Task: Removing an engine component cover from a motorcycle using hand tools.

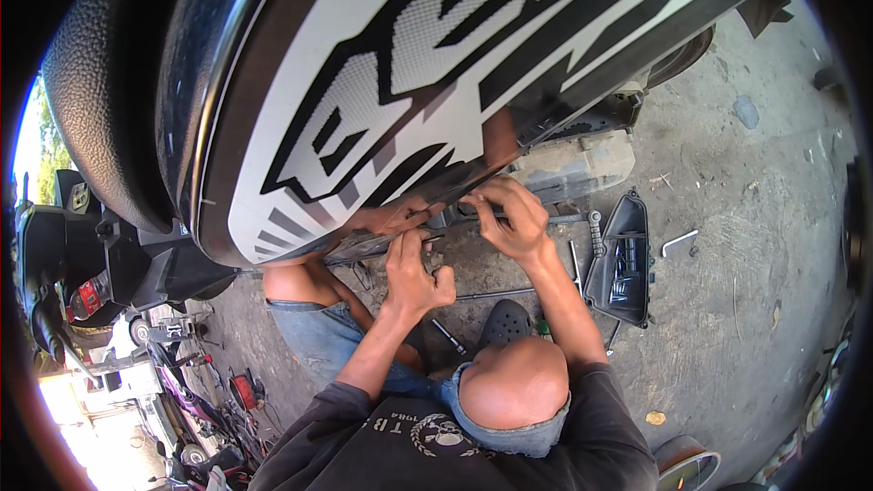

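A scooter's glossy black-and-white side panel (436, 64) fills the top of the view. My left hand (414, 273) reaches up to the panel's lower edge (382, 244), with its fingers curled around that edge. My right hand (511, 216) is just to the right of it. Its fingers are closed on a dark part under the same edge, beside a pale plastic housing (582, 164). What the fingertips pinch is hidden. The shiny panel reflects both hands. My bent knee (514, 382) sits below them.
A black seat (100, 91) curves at the left. On the concrete floor (746, 309) lie a black plastic cover (623, 259), an L-shaped hex key (678, 241), a thin metal rod (496, 293), a screwdriver (450, 336) and a ribbed-handled tool (596, 235). More scooters (73, 273) stand at the left.
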{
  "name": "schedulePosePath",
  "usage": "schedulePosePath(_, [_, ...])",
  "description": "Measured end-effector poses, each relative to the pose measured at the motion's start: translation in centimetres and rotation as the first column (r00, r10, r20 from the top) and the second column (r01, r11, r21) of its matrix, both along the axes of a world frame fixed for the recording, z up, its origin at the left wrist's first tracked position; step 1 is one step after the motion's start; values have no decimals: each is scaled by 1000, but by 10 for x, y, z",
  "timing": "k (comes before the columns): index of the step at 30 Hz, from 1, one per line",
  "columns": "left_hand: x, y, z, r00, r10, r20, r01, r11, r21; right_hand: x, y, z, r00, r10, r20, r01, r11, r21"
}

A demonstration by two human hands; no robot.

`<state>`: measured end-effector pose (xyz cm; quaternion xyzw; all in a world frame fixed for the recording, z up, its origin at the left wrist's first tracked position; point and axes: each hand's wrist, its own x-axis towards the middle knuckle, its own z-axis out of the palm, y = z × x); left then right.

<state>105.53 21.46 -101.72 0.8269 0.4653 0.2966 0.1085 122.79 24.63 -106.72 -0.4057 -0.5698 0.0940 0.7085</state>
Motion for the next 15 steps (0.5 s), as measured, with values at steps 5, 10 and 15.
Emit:
schedulePosePath(5, [0, 0, 2, 1000, 18, -17, -18, 1000, -7, 3, 2, 15, 994, 92, -50, -94, 995, -35])
schedulePosePath(10, [-4, -1, -3, 999, 41, 9, -41, 997, -67, 16, -4, 22, 994, 86, -70, -96, 985, -141])
schedulePosePath(15, [-4, -1, -3, 999, 34, 18, -33, 997, -64, 15, -2, 18, 980, 194, -45, -199, 946, -254])
